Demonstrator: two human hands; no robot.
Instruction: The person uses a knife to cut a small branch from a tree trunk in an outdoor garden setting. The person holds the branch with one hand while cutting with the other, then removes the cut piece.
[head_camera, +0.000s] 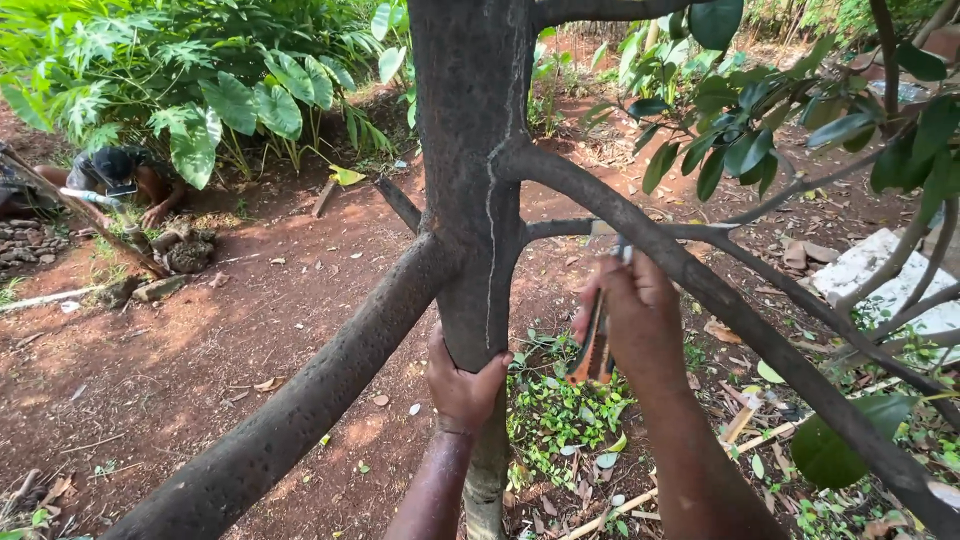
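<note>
The tree trunk (470, 180) is being gripped low down by the left hand (462, 385), fingers wrapped around it. A hand saw (597, 335) with an orange handle is being clasped in the closed right hand (630, 310), right of the trunk, its blade being held against a thin branch (650, 231).

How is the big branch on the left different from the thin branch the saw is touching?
The big left branch is thick and slopes down from the trunk toward the red ground; the thin branch is slim and runs nearly level to the right. The right hand holds a saw against the thin branch; nothing touches the big one. The left hand grips the trunk between them. Both grow from the same trunk and have dark, rough bark.
</note>
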